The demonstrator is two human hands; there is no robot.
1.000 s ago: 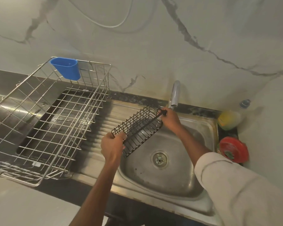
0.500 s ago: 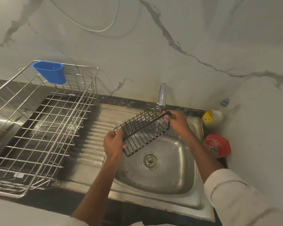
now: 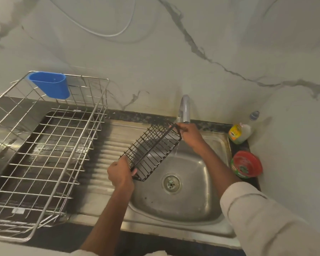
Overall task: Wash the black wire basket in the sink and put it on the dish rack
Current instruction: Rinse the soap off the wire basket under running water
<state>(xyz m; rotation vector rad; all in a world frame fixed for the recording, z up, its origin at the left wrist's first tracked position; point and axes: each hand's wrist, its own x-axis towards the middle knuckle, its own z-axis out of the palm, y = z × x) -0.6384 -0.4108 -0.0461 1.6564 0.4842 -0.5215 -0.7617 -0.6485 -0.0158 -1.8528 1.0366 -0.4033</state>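
Observation:
I hold the black wire basket [image 3: 151,151] tilted over the steel sink [image 3: 190,206], with its far end just below the tap [image 3: 184,109]. My left hand [image 3: 120,172] grips the basket's near end. At the far end my right hand [image 3: 189,134] grips the rim. A thin stream of water runs from the tap past the basket's far corner into the bowl. The steel wire dish rack [image 3: 44,150] stands on the counter to the left, beside the ribbed drainboard [image 3: 107,156].
A blue plastic cup [image 3: 51,86] hangs on the rack's back rim. In the right corner stand a dish soap bottle [image 3: 239,133], a clear bottle [image 3: 253,116] and a red round tub [image 3: 247,164]. A marble wall rises behind the sink.
Both hands have kept their grip while the basket's far end stayed under the tap. Water now runs from the tap. The camera has shifted, so the rack sits further into view.

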